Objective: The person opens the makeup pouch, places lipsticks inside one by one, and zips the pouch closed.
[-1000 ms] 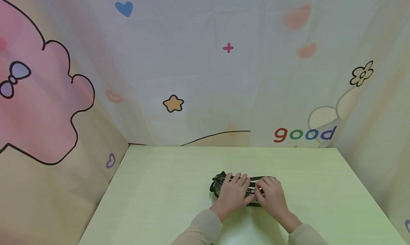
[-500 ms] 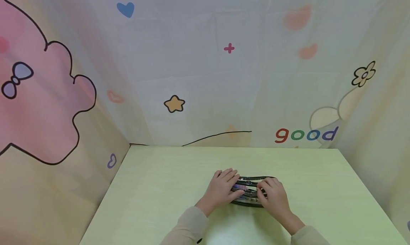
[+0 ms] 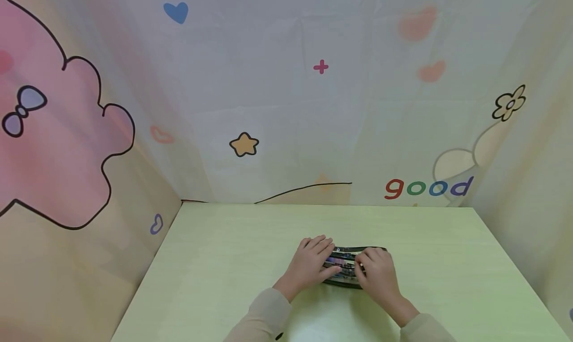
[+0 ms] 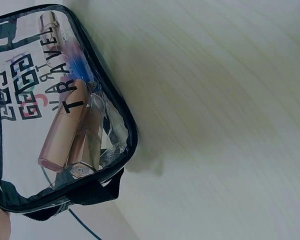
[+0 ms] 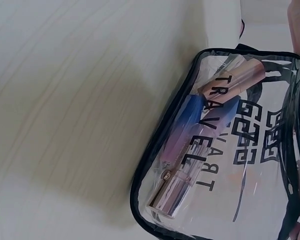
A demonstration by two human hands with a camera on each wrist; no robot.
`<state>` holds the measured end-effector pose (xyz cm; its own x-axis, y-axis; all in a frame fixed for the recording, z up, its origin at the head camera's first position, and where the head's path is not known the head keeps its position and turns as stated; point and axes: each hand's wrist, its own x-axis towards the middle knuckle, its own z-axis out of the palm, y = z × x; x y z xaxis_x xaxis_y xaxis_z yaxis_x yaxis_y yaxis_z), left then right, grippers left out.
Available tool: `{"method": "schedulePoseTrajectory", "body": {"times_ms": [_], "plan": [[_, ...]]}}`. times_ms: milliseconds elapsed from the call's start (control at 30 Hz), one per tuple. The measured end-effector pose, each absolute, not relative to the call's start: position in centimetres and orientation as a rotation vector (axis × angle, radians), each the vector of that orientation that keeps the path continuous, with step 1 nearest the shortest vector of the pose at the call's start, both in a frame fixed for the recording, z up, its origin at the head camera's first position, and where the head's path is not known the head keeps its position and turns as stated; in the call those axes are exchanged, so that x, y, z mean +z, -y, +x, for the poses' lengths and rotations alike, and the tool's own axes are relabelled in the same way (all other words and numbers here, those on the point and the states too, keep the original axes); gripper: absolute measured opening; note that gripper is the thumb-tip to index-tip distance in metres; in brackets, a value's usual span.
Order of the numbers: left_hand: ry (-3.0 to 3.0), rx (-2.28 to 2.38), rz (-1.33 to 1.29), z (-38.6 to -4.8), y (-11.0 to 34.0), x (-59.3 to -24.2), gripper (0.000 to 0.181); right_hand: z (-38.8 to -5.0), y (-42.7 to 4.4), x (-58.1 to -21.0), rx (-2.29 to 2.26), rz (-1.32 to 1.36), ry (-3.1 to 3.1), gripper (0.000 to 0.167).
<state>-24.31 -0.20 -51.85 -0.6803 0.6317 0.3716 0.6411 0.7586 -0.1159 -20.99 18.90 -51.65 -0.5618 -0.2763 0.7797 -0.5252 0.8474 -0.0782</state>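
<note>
A clear plastic toiletry bag with black piping lies on the table. My left hand rests over its left end, fingers fairly straight, thumb on top. At the right end my right hand has curled fingers, thumb and forefinger pinching the top of the bag; any zipper pull there is hidden. In the left wrist view, rose-gold lipstick tubes show through the wall printed TRAVEL. The right wrist view also shows a blue-and-pink tube inside. Only slivers of the hands appear in the wrist views.
The pale green table extends around the bag. A cartoon-printed curtain stands behind it and at both sides. A black fabric tab sticks out from one end of the bag.
My left hand has slid left from the bag's middle onto its left end, then stayed there. My right hand, still pinching, has lately shifted slightly left.
</note>
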Motion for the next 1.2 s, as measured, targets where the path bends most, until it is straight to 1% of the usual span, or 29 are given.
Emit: {"method": "schedulePoseTrajectory", "body": {"times_ms": [200, 367, 467, 1200], "plan": [[2.526, -0.031, -0.972, -24.3, 0.2, -51.9, 0.058, -20.9, -18.4, -51.5, 0.374, 0.570, 2.233, 0.006], [2.509, -0.040, -0.964, -24.2, 0.1, -51.9, 0.044, -20.9, -17.8, -51.5, 0.363, 0.583, 2.243, 0.008], [2.512, -0.045, -0.958, -24.1, 0.1, -51.8, 0.039, -21.0, -17.5, -51.6, 0.361, 0.592, 2.238, 0.007], [2.524, -0.061, -0.952, -23.8, 0.3, -51.5, 0.037, -21.2, -14.9, -51.5, 0.392, 0.587, 2.269, 0.007]]}}
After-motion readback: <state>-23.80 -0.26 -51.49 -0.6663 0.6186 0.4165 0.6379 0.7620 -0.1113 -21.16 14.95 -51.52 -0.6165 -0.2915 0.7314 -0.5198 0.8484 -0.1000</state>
